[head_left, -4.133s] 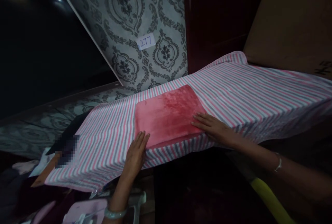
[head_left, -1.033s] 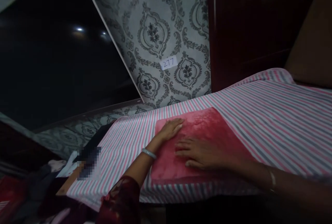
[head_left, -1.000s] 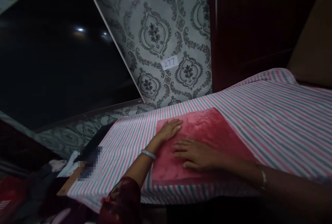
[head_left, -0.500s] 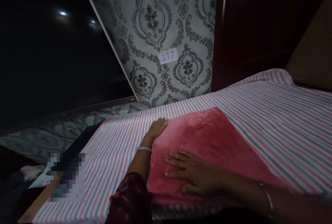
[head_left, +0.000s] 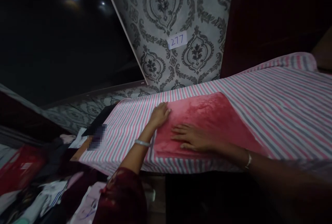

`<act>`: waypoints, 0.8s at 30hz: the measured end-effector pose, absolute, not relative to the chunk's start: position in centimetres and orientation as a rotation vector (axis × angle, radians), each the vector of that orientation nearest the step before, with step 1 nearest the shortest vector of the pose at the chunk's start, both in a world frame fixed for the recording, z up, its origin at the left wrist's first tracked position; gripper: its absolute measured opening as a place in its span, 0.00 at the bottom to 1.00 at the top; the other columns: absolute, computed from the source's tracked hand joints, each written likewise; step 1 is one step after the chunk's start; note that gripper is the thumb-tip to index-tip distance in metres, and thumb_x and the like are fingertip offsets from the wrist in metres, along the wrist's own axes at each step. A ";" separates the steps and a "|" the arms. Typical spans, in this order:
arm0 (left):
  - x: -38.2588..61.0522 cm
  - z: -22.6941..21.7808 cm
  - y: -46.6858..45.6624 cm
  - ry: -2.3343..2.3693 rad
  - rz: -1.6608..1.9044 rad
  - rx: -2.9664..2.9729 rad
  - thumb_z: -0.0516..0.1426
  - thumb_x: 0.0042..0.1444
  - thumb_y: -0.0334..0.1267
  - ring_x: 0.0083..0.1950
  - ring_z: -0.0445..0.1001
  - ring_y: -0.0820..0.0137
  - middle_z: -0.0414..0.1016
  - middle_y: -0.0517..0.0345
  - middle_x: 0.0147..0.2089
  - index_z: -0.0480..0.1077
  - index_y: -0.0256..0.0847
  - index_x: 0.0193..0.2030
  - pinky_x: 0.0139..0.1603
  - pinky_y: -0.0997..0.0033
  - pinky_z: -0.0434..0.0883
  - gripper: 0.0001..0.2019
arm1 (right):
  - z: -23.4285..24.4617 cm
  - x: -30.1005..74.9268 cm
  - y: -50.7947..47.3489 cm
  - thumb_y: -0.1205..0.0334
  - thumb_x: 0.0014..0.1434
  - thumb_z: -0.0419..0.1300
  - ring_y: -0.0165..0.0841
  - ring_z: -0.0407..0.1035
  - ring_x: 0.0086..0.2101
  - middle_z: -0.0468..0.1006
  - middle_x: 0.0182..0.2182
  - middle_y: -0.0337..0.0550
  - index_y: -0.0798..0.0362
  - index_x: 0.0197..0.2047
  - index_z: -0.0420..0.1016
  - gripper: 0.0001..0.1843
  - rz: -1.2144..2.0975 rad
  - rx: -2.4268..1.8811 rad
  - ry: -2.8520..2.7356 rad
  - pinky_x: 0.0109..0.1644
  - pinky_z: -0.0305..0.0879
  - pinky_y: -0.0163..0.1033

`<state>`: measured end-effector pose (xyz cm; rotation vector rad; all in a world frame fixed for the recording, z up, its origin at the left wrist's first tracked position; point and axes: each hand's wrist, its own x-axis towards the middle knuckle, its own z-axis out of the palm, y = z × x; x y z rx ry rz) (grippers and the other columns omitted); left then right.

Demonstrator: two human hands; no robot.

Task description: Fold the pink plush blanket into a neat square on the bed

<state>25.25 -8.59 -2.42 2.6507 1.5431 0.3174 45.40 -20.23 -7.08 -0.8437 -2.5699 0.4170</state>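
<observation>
We are pressing both flat, open palms, left hand (head_left: 160,114) at nine o'clock, right hand (head_left: 193,138) at six, on the plush red cloth (head_left: 207,115).

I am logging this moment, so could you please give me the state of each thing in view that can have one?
Red cloth: folded, lying flat on the striped cover.
Striped cover: spread smooth over the board.
Left hand: open, flat on the cloth's left edge.
Right hand: open, palm down on the cloth.
Label: stuck to the patterned wall, reads 277.
Clothes: heaped loosely, lower left.
</observation>
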 end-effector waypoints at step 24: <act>19.3 -9.2 -17.1 1.630 1.033 1.551 0.62 0.58 0.48 0.50 0.79 0.58 0.78 0.44 0.50 0.64 0.34 0.67 0.55 0.56 0.75 0.33 | -10.6 61.8 -26.5 0.46 0.71 0.43 0.44 0.75 0.46 0.81 0.46 0.54 0.55 0.52 0.78 0.28 0.384 -2.087 -1.438 0.47 0.68 0.42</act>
